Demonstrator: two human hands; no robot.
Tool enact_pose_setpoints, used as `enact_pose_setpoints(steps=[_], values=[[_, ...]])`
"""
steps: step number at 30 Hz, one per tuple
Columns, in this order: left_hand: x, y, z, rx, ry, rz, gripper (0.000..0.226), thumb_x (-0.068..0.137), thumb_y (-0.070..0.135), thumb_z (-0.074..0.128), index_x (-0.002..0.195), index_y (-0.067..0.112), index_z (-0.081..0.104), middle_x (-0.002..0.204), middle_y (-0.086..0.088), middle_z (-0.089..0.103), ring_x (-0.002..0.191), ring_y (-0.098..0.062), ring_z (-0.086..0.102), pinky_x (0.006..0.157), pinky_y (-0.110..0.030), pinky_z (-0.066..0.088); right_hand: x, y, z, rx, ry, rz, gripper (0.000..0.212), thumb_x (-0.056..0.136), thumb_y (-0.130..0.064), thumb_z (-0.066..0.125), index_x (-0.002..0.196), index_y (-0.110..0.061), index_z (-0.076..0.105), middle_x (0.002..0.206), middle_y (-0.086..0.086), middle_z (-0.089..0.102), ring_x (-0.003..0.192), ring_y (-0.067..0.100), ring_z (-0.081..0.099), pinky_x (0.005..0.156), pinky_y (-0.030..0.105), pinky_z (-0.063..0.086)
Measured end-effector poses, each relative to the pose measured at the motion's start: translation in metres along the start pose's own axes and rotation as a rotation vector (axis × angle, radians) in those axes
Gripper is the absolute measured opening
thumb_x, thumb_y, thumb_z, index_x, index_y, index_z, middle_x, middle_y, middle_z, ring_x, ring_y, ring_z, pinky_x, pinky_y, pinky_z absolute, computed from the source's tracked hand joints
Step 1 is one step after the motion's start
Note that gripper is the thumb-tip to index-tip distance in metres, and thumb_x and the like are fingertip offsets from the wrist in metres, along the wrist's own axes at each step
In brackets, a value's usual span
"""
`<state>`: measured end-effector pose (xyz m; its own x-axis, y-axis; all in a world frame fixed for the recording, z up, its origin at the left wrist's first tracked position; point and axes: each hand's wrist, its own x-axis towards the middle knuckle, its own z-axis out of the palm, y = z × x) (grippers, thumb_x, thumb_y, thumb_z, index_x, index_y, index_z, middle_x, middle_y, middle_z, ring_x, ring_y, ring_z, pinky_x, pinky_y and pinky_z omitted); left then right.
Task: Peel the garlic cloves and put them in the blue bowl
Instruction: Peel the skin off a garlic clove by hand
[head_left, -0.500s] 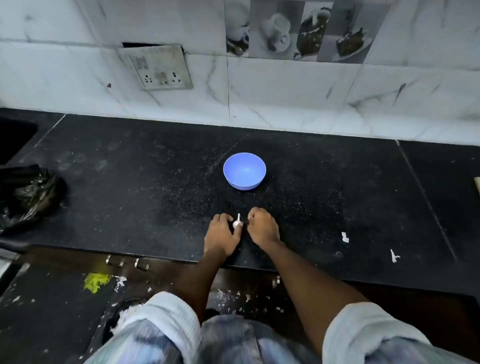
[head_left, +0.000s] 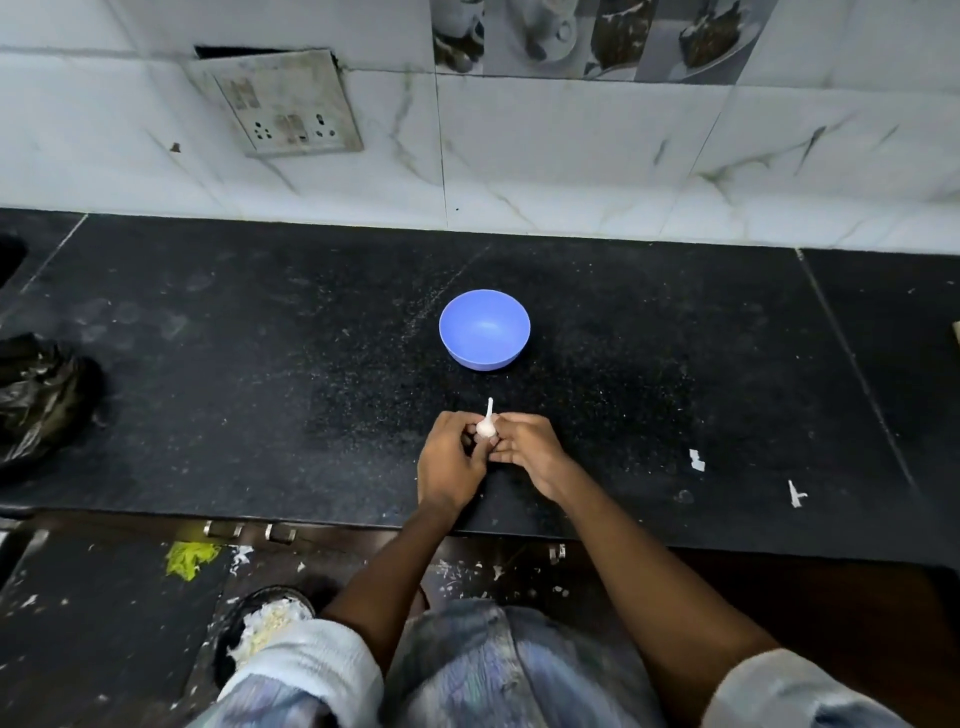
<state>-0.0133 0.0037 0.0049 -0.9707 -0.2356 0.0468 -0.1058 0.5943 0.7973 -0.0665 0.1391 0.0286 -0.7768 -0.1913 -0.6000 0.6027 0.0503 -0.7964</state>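
Garlic (head_left: 485, 427), stem pointing up, is being pinched between the curled fingers of the left hand (head_left: 450, 462) and right hand (head_left: 524, 448) above the black counter (head_left: 260, 364), near the blue bowl (head_left: 484, 329).

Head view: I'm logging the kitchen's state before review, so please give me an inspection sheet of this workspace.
Surface: black speckled countertop, dusty, with pale specks.
Job's things: blue bowl upright, apparently empty, beyond the hands; garlic with its stem pointing up, held between both hands.
Clutter: white peel scraps at right; crumpled black plastic bag at left edge.
Grippers: left hand and right hand both grip the garlic, low over the counter's near part.
Cables: nothing seen.
Surroundings: marble-look wall tiles, a loose, tilted socket plate, litter and a yellow-green scrap on the floor.
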Motion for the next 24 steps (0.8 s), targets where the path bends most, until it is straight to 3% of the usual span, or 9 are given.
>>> enact_pose_setpoints(steps=[5,8,11,14,19,24], values=[[0.018,-0.008,-0.016,-0.150,-0.095,0.037,0.034,0.082,0.010,0.088,0.106,0.032,0.078,0.095,0.012,0.070,0.074,-0.008,0.065,0.071,-0.024,0.056,0.001,0.000,-0.003,0.091,-0.103,-0.080,0.025,0.100,-0.009,0.064,0.121,0.003,0.068,0.109,0.016,0.076,0.092,0.020,0.072,0.089,0.036,0.059],[0.032,-0.015,-0.019,-0.276,-0.148,-0.028,0.031,0.089,0.002,0.079,0.110,0.025,0.081,0.091,0.010,0.079,0.076,-0.009,0.072,0.075,-0.027,0.058,0.008,-0.005,0.002,0.098,-0.070,-0.120,0.025,0.097,0.001,0.065,0.122,0.005,0.066,0.110,0.016,0.074,0.096,0.024,0.074,0.088,0.036,0.062],[0.042,-0.021,-0.022,-0.321,-0.134,-0.080,0.028,0.095,-0.001,0.069,0.106,0.021,0.083,0.091,0.008,0.081,0.080,-0.013,0.074,0.080,-0.033,0.060,0.015,-0.014,0.009,0.077,-0.021,-0.144,0.020,0.102,0.003,0.054,0.116,0.003,0.069,0.107,0.018,0.070,0.080,0.022,0.071,0.078,0.028,0.060],[0.052,-0.024,-0.025,-0.364,-0.119,-0.125,0.026,0.098,-0.002,0.065,0.104,0.017,0.082,0.090,0.005,0.081,0.083,-0.013,0.075,0.082,-0.032,0.061,0.019,-0.018,0.016,-0.008,0.049,-0.188,0.025,0.103,0.000,0.047,0.103,-0.005,0.071,0.095,0.014,0.071,0.061,0.011,0.052,0.057,0.021,0.041],[0.064,-0.024,-0.027,-0.407,-0.104,-0.145,0.026,0.099,-0.001,0.064,0.104,0.017,0.081,0.089,0.002,0.080,0.079,-0.009,0.073,0.077,-0.024,0.059,0.025,-0.019,0.021,-0.002,0.118,-0.127,0.027,0.102,0.000,0.042,0.090,-0.014,0.061,0.081,0.005,0.062,0.056,0.007,0.038,0.052,0.019,0.028],[0.071,-0.021,-0.027,-0.454,-0.135,-0.165,0.026,0.099,-0.001,0.064,0.104,0.017,0.082,0.092,0.002,0.081,0.083,-0.009,0.074,0.078,-0.025,0.058,0.028,-0.012,0.022,-0.135,0.123,-0.106,0.029,0.103,-0.006,0.042,0.084,-0.019,0.060,0.076,0.000,0.055,0.059,0.006,0.039,0.052,0.021,0.029]])
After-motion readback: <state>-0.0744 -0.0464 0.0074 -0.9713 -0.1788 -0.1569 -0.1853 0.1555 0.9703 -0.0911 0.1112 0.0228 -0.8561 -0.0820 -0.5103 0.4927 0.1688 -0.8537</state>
